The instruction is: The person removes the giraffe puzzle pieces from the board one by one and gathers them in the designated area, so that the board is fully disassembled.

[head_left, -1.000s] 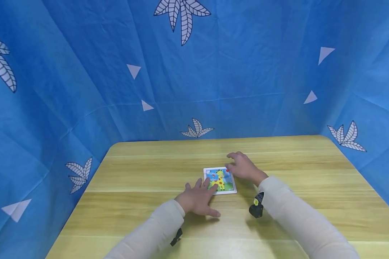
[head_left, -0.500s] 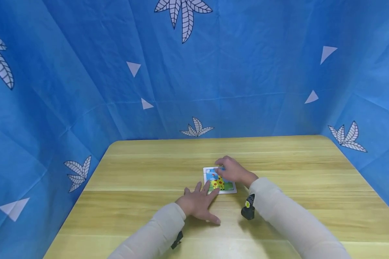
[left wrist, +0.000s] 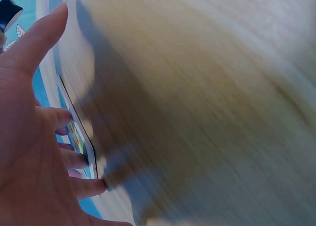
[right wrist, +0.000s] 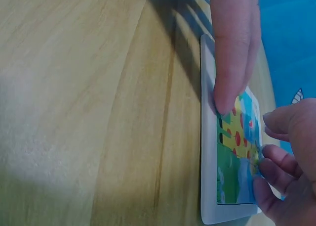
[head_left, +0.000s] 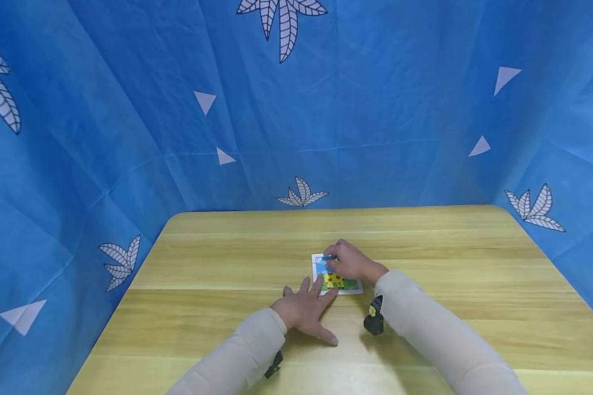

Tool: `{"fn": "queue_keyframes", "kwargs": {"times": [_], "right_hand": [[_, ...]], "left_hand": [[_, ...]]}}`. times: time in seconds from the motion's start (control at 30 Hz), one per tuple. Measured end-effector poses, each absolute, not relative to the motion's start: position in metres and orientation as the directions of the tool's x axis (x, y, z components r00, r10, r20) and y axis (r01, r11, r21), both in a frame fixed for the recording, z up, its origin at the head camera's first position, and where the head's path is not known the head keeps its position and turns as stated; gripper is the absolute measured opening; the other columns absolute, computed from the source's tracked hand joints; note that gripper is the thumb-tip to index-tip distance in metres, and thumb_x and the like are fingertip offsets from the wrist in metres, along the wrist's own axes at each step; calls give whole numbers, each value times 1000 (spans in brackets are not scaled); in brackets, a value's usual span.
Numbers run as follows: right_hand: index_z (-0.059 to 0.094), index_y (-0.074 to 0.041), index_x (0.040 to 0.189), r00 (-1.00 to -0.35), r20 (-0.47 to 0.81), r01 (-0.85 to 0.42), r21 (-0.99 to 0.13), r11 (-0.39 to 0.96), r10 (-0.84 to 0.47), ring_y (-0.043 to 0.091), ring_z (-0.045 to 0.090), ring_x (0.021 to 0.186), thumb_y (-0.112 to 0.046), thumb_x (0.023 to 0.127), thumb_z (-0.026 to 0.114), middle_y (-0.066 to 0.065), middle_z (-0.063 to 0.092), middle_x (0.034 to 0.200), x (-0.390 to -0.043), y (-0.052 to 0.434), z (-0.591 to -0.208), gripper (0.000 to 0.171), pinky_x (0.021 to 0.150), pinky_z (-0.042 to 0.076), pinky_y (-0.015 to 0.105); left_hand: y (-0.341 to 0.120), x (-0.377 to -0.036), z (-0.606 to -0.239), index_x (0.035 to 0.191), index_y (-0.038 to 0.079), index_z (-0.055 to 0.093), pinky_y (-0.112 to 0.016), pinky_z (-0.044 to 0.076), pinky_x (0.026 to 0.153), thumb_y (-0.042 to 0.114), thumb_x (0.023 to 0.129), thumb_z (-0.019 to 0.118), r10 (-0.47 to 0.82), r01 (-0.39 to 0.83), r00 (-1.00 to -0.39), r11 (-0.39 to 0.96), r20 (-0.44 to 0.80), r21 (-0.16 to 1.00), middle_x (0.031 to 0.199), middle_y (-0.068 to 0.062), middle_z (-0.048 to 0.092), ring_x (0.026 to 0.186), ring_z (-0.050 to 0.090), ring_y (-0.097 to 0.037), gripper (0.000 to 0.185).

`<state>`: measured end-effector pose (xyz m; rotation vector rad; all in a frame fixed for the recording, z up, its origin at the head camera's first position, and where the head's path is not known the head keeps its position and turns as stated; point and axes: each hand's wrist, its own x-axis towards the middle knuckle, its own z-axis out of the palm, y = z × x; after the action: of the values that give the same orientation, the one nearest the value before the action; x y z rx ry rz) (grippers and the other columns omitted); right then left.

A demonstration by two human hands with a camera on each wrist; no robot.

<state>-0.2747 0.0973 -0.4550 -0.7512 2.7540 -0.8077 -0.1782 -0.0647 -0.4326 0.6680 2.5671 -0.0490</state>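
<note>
A small giraffe jigsaw puzzle (head_left: 318, 269) in a white frame lies flat on the table. My left hand (head_left: 306, 311) has its fingers spread, with fingertips resting on the puzzle's near left part. Its thumb (left wrist: 37, 40) stands away from the puzzle in the left wrist view. My right hand (head_left: 351, 260) is bent over the puzzle's upper part, covering the giraffe's head. In the right wrist view, the fingertips (right wrist: 266, 154) of that hand are bent toward the puzzle's far side. A dark blue patch shows between its fingers; whether they pinch a piece is unclear.
The pale wooden table (head_left: 217, 263) spreads around the puzzle on all sides. A blue curtain (head_left: 375, 109) with white leaves and triangles hangs behind it and at both sides. Black wrist devices (head_left: 374, 317) sit under the cream sleeves (head_left: 425, 318).
My right hand has moved left from the puzzle's upper right corner to over its upper middle, its fingers drawing closer together. The left hand stays in place at the near left.
</note>
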Motion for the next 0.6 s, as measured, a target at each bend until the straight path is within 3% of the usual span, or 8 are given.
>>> {"fn": "queue_keyframes", "kwargs": {"times": [0.4,0.6], "right_hand": [[62,-7,119,-874,-75,-378,-514,770,-479,19,49,92,-17,91,55,10,55,112,-273,92,-453,31,83,45,38],[62,-7,119,-867,-76,-391,-511,766,-493,18,49,95,-18,91,54,10,55,114,-273,90,-453,31,83,45,37]], "left_hand": [[-65,-178,-435,147,36,12,-66,28,97,77,60,62,449,488,-760,872,-469,45,156,-9,5,141,12,-36,109],[-65,-178,-433,147,37,12,-67,27,97,76,60,63,447,484,-760,874,-471,49,156,-8,5,141,12,-36,108]]}}
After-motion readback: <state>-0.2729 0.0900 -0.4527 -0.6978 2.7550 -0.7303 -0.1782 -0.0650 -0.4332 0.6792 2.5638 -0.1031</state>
